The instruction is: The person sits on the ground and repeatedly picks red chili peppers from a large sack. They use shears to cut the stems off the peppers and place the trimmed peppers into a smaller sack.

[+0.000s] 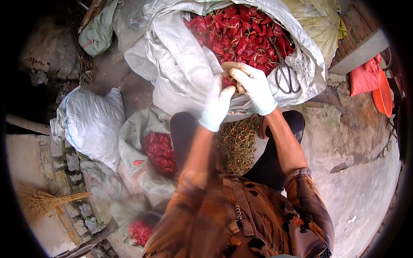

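Observation:
Both hands wear white work gloves with stained fingertips and meet over the near rim of a large white woven sack (180,54). My left hand (217,101) grips a red chili pepper (228,82), which shows between its thumb and fingers. From the right, the bent fingers of my right hand (250,84) close on the same pepper; its stem end is hidden. Many dried red chili peppers (238,35) with pale stems fill the sack. Scissors (286,77) with black handles lie at the sack's right side, blades among the peppers, apart from my right hand.
A heap of stems (238,145) lies between my legs. At left are a greenish open sack (129,138) holding red peppers (159,151), a full white sack (95,119) and a straw broom (48,200). An orange basin (383,95) and red bag (364,79) stand at right.

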Tool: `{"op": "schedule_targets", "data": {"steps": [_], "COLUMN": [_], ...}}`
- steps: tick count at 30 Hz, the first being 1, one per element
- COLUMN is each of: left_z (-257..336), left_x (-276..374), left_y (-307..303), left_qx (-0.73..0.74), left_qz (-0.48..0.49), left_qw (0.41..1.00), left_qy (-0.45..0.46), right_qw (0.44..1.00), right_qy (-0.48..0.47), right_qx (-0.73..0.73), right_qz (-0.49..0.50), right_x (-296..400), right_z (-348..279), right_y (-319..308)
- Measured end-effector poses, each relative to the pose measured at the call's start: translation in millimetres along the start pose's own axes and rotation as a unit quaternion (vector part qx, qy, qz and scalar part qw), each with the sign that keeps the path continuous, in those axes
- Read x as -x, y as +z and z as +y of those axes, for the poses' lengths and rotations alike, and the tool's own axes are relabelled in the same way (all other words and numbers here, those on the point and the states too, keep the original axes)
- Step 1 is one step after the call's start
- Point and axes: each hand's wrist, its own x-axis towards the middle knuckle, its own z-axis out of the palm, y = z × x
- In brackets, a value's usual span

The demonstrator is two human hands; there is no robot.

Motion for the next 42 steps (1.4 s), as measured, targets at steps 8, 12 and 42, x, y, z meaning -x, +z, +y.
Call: {"op": "schedule_targets", "data": {"steps": [8, 12, 42], "left_z": [2.7, -7.3, 6.3], "left_x": [-6.0, -13.7, -42.1], "left_y": [-9.5, -20.1, -66.2], "left_qx": [-0.097, -0.085, 0.393], "left_qz": [-0.07, -0.131, -0.081], "left_qw": [0.992, 0.986, 0.914], "left_qy": [-0.046, -0.05, -0.051], "right_qw": [0.994, 0.986, 0.873], "right_qy": [0.031, 0.078, 0.142], "right_qx": [-0.106, -0.147, 0.031], "right_qz": [-0.017, -0.034, -0.466], "right_x": [-3.0, -7.3, 3.7], "right_z": [15.1, 18.7, -10.8], "right_y": [-12.6, -19.6, -38.6]}}
